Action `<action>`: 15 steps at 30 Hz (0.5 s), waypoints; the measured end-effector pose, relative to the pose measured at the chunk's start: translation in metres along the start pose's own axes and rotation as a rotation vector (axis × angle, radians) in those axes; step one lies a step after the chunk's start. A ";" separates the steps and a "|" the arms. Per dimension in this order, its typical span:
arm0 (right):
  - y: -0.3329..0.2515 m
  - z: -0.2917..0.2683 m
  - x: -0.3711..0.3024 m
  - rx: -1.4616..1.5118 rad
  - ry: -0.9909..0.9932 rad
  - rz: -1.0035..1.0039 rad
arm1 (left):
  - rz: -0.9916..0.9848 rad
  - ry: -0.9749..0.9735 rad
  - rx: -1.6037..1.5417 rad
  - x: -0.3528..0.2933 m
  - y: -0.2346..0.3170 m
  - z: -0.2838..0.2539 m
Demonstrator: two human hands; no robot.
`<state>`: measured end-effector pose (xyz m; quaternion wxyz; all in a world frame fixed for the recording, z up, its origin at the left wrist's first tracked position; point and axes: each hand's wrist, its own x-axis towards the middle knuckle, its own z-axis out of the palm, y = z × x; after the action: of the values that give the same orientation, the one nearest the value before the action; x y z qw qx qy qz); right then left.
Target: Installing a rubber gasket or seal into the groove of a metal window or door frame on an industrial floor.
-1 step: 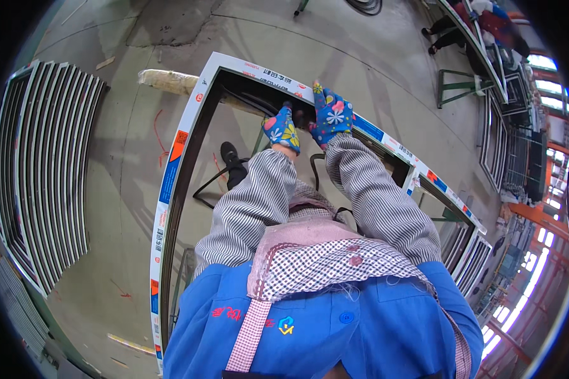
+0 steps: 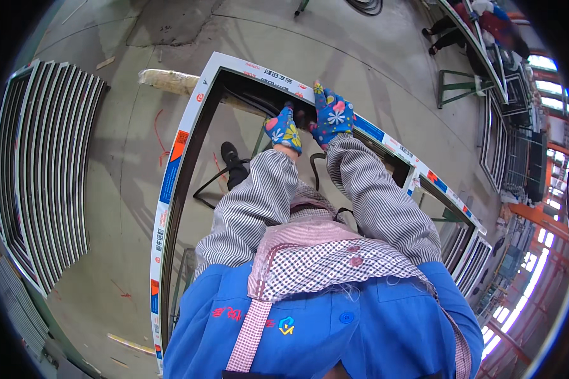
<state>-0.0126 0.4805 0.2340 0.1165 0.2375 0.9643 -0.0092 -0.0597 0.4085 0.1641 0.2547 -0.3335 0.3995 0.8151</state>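
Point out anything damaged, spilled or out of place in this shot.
The apron looks worn, with reddish stains and loose threads at its edge. A small scrap lies stray on the floor. The frame shows no clear damage. No spill shows.

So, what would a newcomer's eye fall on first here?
First, the blue floral gloves on the left hand and right hand, at the far side of a large window-type frame with bright stickers. Next, a striped stack of frames on the floor at far left.
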 end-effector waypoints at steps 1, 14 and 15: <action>0.001 0.001 0.000 -0.001 -0.002 0.001 | 0.024 0.005 -0.020 -0.002 -0.002 0.001; -0.008 0.003 0.006 -0.051 0.069 0.057 | -0.019 -0.014 -0.047 0.004 0.010 -0.001; -0.008 0.004 0.009 -0.050 0.065 0.062 | -0.024 -0.014 -0.042 0.005 0.009 0.000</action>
<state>-0.0229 0.4768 0.2282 0.0913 0.2646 0.9597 0.0263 -0.0691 0.4042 0.1641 0.2602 -0.3381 0.3764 0.8224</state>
